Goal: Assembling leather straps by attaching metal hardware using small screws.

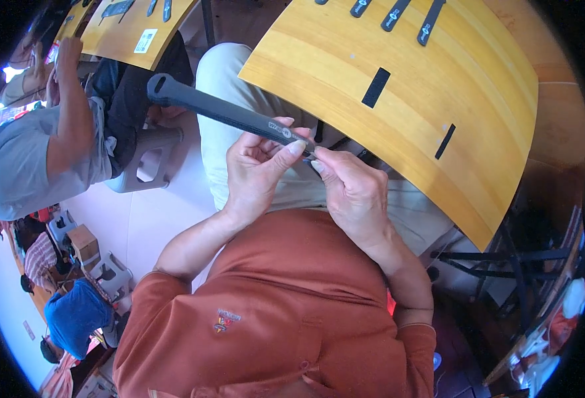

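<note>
A long black strap (219,109) slants across my lap, its slotted, rounded end pointing up and left. Near its lower right end, my left hand (256,172) is closed on it, the thumb pressed on top and the fingers underneath. My right hand (357,196) pinches at that same end, its fingertips almost touching my left thumb. Whether a smaller piece sits between the right fingertips is hidden. Both hands are in the air just off the near edge of the wooden table (325,63).
Several similar straps (430,23) lie at the table's far side. Two short black strips (376,87) rest closer in. At left, another person (47,152) sits on a grey stool (148,162) beside a second wooden table (117,41). Dark metal legs (505,255) stand under my table.
</note>
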### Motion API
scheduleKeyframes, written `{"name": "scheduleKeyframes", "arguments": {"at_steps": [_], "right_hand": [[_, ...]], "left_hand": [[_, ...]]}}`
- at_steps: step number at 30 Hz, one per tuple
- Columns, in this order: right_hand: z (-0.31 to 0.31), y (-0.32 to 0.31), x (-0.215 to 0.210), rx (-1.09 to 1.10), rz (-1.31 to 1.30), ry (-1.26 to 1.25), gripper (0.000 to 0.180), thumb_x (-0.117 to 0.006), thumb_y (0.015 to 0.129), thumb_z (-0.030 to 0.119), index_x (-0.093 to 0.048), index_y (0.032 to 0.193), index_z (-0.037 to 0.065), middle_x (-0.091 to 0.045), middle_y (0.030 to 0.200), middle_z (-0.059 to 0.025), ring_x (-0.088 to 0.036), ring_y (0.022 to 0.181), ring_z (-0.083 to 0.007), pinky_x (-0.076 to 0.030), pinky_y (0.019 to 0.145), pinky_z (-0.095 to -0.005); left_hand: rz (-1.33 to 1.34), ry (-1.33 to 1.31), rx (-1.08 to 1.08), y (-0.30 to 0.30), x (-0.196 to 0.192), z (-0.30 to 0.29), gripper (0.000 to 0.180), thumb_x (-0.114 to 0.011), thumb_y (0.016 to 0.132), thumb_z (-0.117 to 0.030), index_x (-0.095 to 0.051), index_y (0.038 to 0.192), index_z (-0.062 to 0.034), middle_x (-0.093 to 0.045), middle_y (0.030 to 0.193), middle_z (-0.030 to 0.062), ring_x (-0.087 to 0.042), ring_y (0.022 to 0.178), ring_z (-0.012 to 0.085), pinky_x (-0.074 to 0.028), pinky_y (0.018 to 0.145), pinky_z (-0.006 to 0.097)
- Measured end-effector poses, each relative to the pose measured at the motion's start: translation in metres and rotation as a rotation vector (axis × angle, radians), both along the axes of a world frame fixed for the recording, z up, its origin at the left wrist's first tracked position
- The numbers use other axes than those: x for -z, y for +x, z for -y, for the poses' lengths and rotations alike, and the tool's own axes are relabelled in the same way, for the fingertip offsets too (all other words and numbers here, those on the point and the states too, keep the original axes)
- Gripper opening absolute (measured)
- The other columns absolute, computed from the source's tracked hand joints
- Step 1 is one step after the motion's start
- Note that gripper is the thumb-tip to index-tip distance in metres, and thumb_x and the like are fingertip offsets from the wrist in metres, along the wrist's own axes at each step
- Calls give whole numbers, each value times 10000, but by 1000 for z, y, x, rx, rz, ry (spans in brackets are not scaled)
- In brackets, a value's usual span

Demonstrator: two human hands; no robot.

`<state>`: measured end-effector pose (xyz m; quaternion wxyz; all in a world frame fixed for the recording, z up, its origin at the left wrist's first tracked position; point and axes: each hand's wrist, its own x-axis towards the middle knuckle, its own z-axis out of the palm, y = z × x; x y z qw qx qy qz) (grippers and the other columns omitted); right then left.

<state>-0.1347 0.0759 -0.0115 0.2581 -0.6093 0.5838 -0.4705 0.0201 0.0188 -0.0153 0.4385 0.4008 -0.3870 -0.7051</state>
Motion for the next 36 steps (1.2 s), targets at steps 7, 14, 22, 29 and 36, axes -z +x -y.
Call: {"name": "scheduleKeyframes", "arguments": {"at_steps": [7,14,22,29,36], "right_hand": [[0,3,1,41,-36,-21,188,-676,834,17,-650,1019,3,-688,890,-174,-696,743,-315,-552,607,-385],[-2,10,12,57,30,-9,225,-672,847,42,-642,1068,11,-692,869,-178,-699,736,-319,-557,606,-392],[-5,12,12,65,-207,-106,233,-681,843,8,-652,1074,-6,-701,924,-190,-714,800,-295,-563,647,-354],[3,14,17,103,66,-44,224,-679,837,14,-651,1059,8,-693,929,-194,-707,792,-318,-562,632,-379],[-1,2,29,7,9,-69,218,-661,831,-6,-657,1048,11,-687,877,-176,-700,751,-309,-558,616,-377]], "left_hand": [[60,-126,-33,1,8,-10,339,-664,881,37,-556,1202,25,-673,1102,145,-648,985,149,-538,867,271],[78,-161,-36,-2,6,-14,309,-667,881,34,-583,1178,24,-677,1099,123,-642,979,135,-520,880,258],[31,-142,-110,-6,9,-18,303,-666,881,36,-598,1176,19,-686,1081,109,-640,962,118,-523,849,243],[54,-116,-107,-5,12,-20,290,-674,876,35,-619,1161,18,-689,1074,97,-639,941,110,-518,832,233],[137,-68,13,0,15,-16,310,-671,876,32,-612,1180,24,-682,1098,108,-631,981,128,-514,876,264]]}}
